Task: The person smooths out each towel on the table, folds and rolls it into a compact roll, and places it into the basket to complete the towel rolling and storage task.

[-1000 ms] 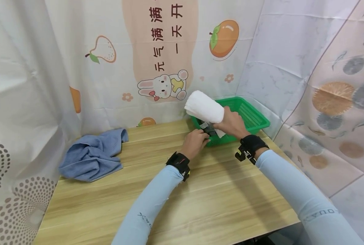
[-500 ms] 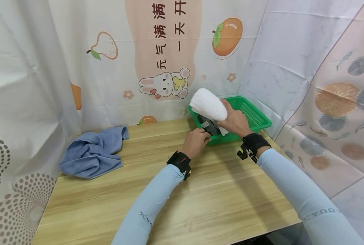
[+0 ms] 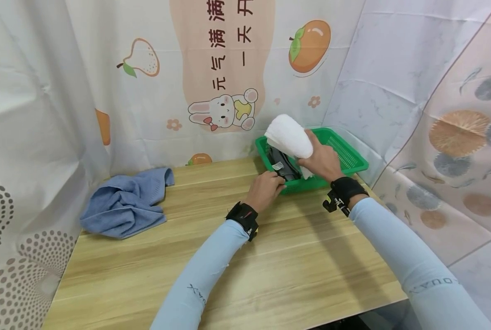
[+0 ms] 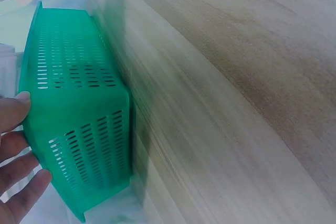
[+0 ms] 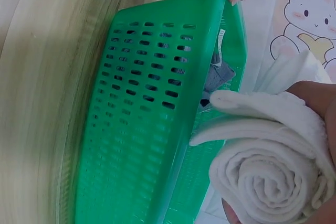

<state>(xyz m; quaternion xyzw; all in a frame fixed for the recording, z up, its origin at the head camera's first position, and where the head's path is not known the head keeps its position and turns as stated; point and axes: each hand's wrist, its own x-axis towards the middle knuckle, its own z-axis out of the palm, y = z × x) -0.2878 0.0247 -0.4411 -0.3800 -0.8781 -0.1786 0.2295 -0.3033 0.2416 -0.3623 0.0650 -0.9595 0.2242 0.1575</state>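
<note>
My right hand (image 3: 322, 160) grips a rolled white towel (image 3: 289, 136) above the green plastic basket (image 3: 305, 185). The roll is tilted, and its spiral end (image 5: 265, 179) faces the right wrist camera. At the basket's near left corner, my left hand (image 3: 264, 189) holds the rim, with the thumb on one side and fingers on the other. Inside the basket, next to that hand, lies a dark grey folded cloth (image 3: 287, 168) with a white label. Part of it is hidden by the towel roll and the basket wall.
A crumpled blue towel (image 3: 125, 204) lies at the left of the wooden table (image 3: 212, 275). Printed curtains (image 3: 146, 114) rise behind the table and along both sides. The basket stands in the back right corner, close to the right curtain.
The white towel roll has shifted slightly right in my right hand, uncovering more of the dark grey cloth. My left hand stays at the basket rim.
</note>
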